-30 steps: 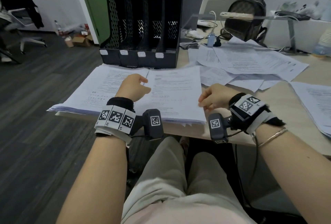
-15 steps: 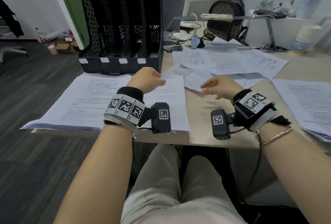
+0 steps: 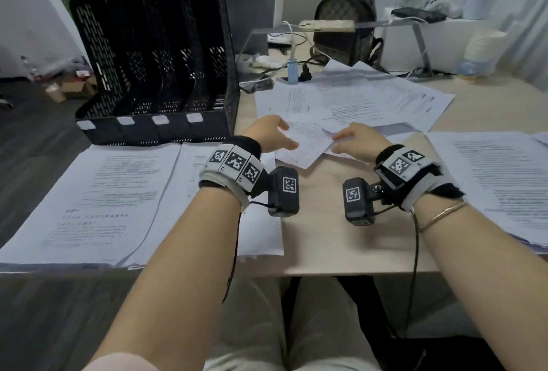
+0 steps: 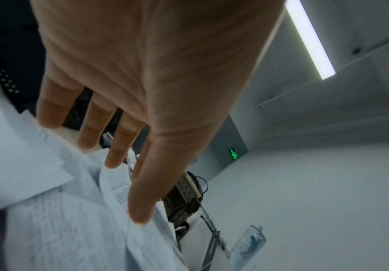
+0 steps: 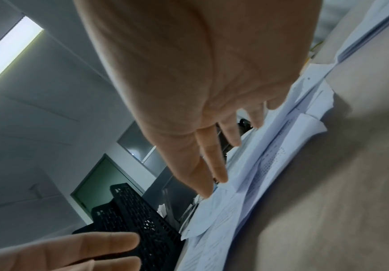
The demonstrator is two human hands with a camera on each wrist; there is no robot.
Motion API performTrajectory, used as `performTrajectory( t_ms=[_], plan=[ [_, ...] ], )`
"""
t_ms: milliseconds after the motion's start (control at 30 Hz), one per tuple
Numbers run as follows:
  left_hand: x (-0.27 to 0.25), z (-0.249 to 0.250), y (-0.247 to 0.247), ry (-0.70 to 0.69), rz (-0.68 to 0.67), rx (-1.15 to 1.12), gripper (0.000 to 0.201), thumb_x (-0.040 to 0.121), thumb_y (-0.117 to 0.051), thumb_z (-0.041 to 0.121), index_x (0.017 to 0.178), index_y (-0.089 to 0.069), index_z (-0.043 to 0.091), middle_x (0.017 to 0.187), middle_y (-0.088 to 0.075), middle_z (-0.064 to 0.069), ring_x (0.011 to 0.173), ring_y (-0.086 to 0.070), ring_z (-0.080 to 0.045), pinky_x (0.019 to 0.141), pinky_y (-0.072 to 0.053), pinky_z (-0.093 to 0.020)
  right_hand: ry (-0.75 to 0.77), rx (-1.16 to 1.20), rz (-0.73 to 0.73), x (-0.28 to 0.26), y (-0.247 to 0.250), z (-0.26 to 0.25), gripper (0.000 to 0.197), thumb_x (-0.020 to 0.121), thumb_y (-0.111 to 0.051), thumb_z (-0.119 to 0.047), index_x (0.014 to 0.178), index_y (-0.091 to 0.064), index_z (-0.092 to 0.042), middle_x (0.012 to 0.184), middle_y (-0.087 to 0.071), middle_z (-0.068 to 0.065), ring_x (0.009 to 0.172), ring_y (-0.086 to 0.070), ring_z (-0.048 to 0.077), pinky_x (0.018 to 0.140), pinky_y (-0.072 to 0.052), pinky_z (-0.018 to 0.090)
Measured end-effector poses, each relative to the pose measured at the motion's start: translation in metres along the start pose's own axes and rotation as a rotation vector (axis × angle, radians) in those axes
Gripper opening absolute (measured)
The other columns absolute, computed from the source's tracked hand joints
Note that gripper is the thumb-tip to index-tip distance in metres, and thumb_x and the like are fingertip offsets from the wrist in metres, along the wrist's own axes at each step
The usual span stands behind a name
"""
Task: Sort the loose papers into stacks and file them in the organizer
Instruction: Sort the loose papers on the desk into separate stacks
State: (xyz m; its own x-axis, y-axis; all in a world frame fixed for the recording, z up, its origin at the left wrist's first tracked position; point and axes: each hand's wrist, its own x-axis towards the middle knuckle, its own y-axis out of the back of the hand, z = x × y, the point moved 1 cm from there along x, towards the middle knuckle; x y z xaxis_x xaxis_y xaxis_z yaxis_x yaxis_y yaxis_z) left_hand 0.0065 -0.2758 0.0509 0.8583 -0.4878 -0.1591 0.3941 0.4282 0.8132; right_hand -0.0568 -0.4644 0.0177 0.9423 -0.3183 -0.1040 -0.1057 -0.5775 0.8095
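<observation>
A black four-slot organizer (image 3: 154,68) stands at the desk's back left, its slots looking empty. In front of it lie two sorted stacks (image 3: 98,198) (image 3: 261,240) side by side. A third stack (image 3: 498,181) lies on the right. Loose papers (image 3: 370,98) spread over the middle back. My left hand (image 3: 281,136) and right hand (image 3: 338,142) flank one loose sheet (image 3: 305,145), fingers straight, tips at its edges. The left wrist view shows spread fingers (image 4: 119,146) over the papers (image 4: 72,229). Extended fingertips (image 5: 214,165) reach paper (image 5: 270,161) in the right wrist view.
A brown backpack (image 3: 347,27) and a metal stand (image 3: 415,30) with a phone on it sit at the back. A blue charger (image 3: 292,71) with cables is beside the organizer, and bare desk (image 3: 326,237) lies before me. Dark floor lies to the left.
Both hands left the sorted stacks on the left and moved forward and right to the loose sheet in the middle. Their fingers uncurled. My view swung right.
</observation>
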Motion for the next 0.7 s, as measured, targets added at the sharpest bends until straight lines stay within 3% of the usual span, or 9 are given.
performTrajectory(
  t_ms=[67,167,333,400,500,600,700],
  plan=[
    [0.005,-0.001,-0.011,0.005,-0.040,0.032,0.059,0.082,-0.070,0.032,0.134,-0.047,0.018,0.139,-0.046,-0.001,0.127,-0.043,-0.017,0.091,-0.030,-0.023,0.010,-0.069,-0.022,0.011,-0.007,0.000,0.042,0.085,-0.065,-0.029,0.126,-0.059,-0.019,0.147,-0.038,0.010,0.140,-0.026,0.028,0.112,-0.020,0.034],
    [0.010,-0.008,-0.022,0.012,-0.070,0.031,0.061,0.083,-0.070,0.030,0.136,-0.045,0.017,0.141,-0.044,-0.001,0.130,-0.040,-0.015,0.089,-0.027,-0.020,-0.033,-0.125,-0.081,0.028,-0.017,0.000,0.047,0.085,-0.064,-0.037,0.129,-0.055,-0.023,0.155,-0.021,0.009,0.144,-0.007,0.033,0.116,-0.007,0.043],
    [0.014,-0.015,-0.029,-0.010,-0.014,-0.041,0.052,0.085,-0.067,0.027,0.132,-0.048,0.015,0.140,-0.046,-0.002,0.128,-0.042,-0.016,0.093,-0.029,-0.020,-0.093,-0.270,-0.129,0.044,-0.023,0.007,0.050,0.085,-0.058,-0.045,0.125,-0.055,-0.014,0.149,-0.031,0.009,0.143,-0.008,0.038,0.114,-0.008,0.053],
    [0.014,-0.015,-0.029,-0.021,0.001,-0.064,0.050,0.087,-0.065,0.028,0.133,-0.047,0.016,0.139,-0.046,-0.003,0.127,-0.043,-0.016,0.094,-0.031,-0.021,-0.112,-0.252,-0.117,0.046,-0.022,0.010,0.058,0.084,-0.058,-0.046,0.127,-0.050,-0.009,0.141,-0.043,0.014,0.139,-0.020,0.039,0.113,-0.015,0.055],
    [0.015,-0.012,-0.029,-0.062,0.028,-0.117,0.051,0.089,-0.062,0.026,0.135,-0.045,0.017,0.139,-0.047,-0.004,0.128,-0.043,-0.014,0.093,-0.032,-0.020,-0.124,-0.162,-0.042,0.039,-0.012,0.012,0.058,0.083,-0.060,-0.047,0.124,-0.049,-0.006,0.134,-0.049,0.013,0.128,-0.038,0.037,0.109,-0.023,0.052],
    [0.014,-0.006,-0.028,-0.102,0.058,-0.199,0.053,0.091,-0.060,0.025,0.139,-0.039,0.020,0.138,-0.048,-0.006,0.125,-0.046,-0.016,0.094,-0.036,-0.022,-0.069,-0.052,0.054,0.019,0.005,0.007,0.058,0.088,-0.059,-0.039,0.132,-0.044,-0.005,0.139,-0.044,0.013,0.130,-0.038,0.033,0.111,-0.023,0.046],
    [0.014,0.001,-0.031,-0.152,0.085,-0.291,0.052,0.094,-0.053,0.029,0.142,-0.033,0.027,0.129,-0.054,-0.006,0.118,-0.053,-0.018,0.096,-0.039,-0.028,0.059,0.112,0.087,-0.007,0.016,-0.002,0.050,0.090,-0.061,-0.026,0.131,-0.047,-0.001,0.141,-0.041,0.013,0.130,-0.038,0.026,0.105,-0.025,0.028]
  ],
)
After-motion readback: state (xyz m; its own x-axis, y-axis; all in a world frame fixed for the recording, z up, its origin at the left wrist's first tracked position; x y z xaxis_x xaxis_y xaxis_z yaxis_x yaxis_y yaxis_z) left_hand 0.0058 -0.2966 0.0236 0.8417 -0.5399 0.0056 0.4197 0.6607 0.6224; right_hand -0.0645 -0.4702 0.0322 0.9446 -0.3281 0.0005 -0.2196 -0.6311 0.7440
